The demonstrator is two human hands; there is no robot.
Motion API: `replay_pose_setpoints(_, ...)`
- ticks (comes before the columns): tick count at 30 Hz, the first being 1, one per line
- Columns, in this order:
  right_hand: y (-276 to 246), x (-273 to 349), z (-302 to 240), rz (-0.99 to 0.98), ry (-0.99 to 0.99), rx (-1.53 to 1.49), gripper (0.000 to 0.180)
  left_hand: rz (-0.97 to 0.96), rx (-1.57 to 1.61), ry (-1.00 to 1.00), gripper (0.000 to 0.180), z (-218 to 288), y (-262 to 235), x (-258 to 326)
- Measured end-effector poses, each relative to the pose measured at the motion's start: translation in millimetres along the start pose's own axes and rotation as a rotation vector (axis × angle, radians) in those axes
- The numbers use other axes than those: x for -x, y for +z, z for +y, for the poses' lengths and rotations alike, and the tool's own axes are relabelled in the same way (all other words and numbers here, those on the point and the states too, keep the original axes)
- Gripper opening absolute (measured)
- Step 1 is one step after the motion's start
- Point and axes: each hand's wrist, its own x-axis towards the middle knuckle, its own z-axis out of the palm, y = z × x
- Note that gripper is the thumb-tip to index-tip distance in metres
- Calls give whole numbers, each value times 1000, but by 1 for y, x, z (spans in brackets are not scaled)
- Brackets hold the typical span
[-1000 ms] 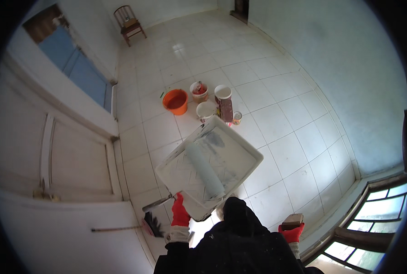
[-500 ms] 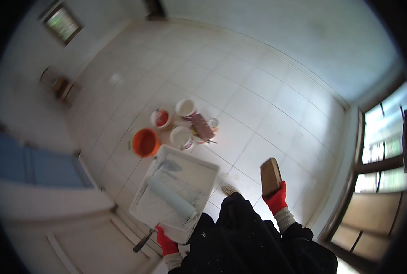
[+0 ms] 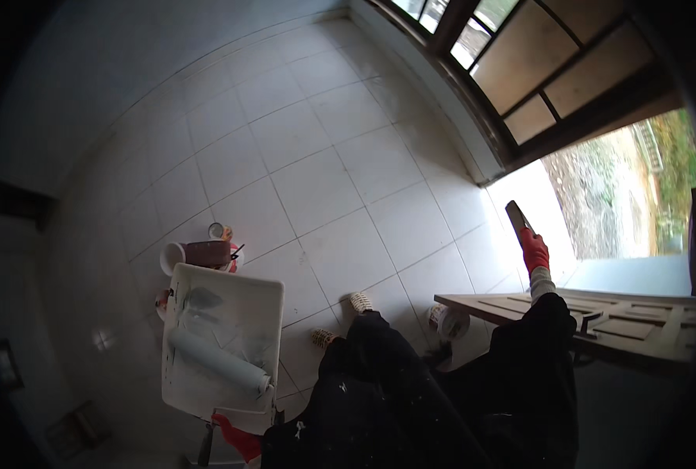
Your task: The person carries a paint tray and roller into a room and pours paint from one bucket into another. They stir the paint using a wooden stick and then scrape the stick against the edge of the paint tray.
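My left hand (image 3: 237,438), in a red glove, holds a white paint tray (image 3: 263,303) by its near end at the lower left. A pale blue paint roller (image 3: 216,360) lies across the tray. My right hand (image 3: 534,250), also red-gloved, is raised at the right and grips a dark flat tool (image 3: 517,216), seen edge-on, that points up toward the bright doorway. My dark, paint-flecked clothes fill the bottom middle, with my shoes (image 3: 361,302) on the tiles below.
Beyond the tray, a white bucket with a dark band (image 3: 197,254) and small pots stand on the white tiled floor (image 3: 324,172). A wooden panelled door leaf (image 3: 598,316) lies flat at the right. A window frame (image 3: 520,70) and open doorway are at the upper right.
My view has swung round to the right, from the buckets and wall toward the window and doorway. My right hand has risen higher with the tool. The tray stays in my left hand.
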Motion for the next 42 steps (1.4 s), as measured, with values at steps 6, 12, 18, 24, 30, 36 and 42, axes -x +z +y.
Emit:
replay_pose_setpoints(6,-7,67,148,-79,104,173,70,-244,32,17,80,-7,28,10)
replay_pose_setpoints(12,2,94,144,-329,108,268,60,-395,63,7,76,-20,65,-2)
replay_pose_setpoints(18,-9,131,115,-177,327,255,73,-441,-86,16,74,-9,70,6)
replay_pose_setpoints(24,-4,167,143,-148,310,262,75,-440,-19,-50,68,-1,59,3)
replay_pose_setpoints(30,10,213,196,-97,217,342,70,-450,7,13,67,-8,46,-8)
replay_pose_setpoints(36,12,251,253,-86,143,370,60,-370,-83,72,68,-9,57,-9)
replay_pose_setpoints(42,22,269,295,-243,-20,505,41,-377,166,45,65,-28,37,-29)
